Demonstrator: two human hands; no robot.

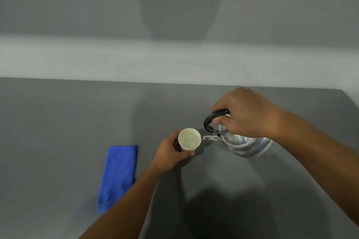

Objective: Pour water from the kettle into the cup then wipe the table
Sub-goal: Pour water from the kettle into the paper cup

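A shiny metal kettle is tilted to the left, its black handle gripped from above by my right hand. Its thin spout reaches the rim of a white paper cup, and water runs from it into the cup, which holds water. My left hand wraps around the cup's side and steadies it on the dark grey table. A folded blue cloth lies flat on the table to the left of my left forearm.
The table's far edge meets a pale grey wall; its right corner shows at the upper right. A few water drops sit by the kettle's base. My shadow falls on the table in front of me.
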